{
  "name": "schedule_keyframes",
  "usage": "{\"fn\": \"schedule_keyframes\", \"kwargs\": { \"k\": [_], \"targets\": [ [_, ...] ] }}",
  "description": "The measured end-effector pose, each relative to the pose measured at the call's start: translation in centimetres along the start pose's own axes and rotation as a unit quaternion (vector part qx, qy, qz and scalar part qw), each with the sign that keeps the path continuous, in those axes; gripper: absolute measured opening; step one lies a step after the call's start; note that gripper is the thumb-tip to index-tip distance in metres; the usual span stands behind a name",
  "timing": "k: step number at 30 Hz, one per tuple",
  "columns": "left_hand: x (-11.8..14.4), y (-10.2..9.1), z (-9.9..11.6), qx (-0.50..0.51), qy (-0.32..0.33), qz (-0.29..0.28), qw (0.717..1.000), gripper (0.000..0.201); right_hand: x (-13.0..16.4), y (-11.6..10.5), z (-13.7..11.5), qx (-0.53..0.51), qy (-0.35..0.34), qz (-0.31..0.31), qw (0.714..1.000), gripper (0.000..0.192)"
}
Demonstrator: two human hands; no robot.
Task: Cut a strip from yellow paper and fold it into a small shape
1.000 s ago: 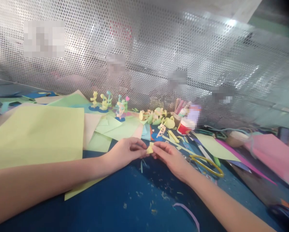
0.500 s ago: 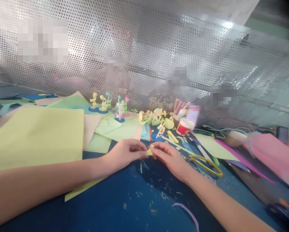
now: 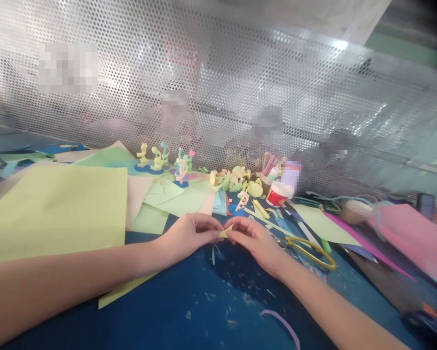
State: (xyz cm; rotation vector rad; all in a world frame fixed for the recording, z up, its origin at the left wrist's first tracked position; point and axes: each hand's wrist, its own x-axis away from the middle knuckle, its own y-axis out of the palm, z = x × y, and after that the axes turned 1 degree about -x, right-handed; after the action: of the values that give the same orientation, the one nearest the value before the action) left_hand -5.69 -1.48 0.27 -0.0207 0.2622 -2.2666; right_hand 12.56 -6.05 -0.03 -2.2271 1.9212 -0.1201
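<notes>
A small yellow paper piece (image 3: 226,232) is pinched between both hands above the blue tabletop (image 3: 160,311). My left hand (image 3: 187,236) grips its left end with thumb and fingertips. Closed on the right end is my right hand (image 3: 255,240); its fingers cover part of the paper. Just right of that hand lie scissors with yellow handles (image 3: 311,253). Thin paper slivers and white flecks are scattered on the table below the hands, near a curled purple paper strip (image 3: 282,324).
Large yellow paper sheets (image 3: 58,209) lie at left. Small paper figures (image 3: 156,159) stand behind, beside a heap of yellow-green paper parts (image 3: 236,179). A red-and-white tub (image 3: 278,194) stands near the perforated metal screen (image 3: 218,97). Pink sheets (image 3: 411,238) lie at right.
The yellow paper piece has turned slightly in my fingers and shows a narrower, more pointed shape. Both hands stay nearly in place; the camera view has shifted a little.
</notes>
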Motion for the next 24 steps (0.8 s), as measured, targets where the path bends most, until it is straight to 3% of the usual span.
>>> {"fn": "schedule_keyframes", "kwargs": {
  "k": [13,24],
  "targets": [
    [-0.36,0.29,0.4,0.042,-0.033,0.002,0.999,0.019,0.04,0.2,-0.37,-0.078,-0.005,0.002,0.997,0.022],
    [-0.42,0.3,0.28,0.042,-0.027,-0.001,0.999,0.015,0.19,0.53,-0.58,-0.048,-0.004,0.028,0.998,0.026]
  ]
}}
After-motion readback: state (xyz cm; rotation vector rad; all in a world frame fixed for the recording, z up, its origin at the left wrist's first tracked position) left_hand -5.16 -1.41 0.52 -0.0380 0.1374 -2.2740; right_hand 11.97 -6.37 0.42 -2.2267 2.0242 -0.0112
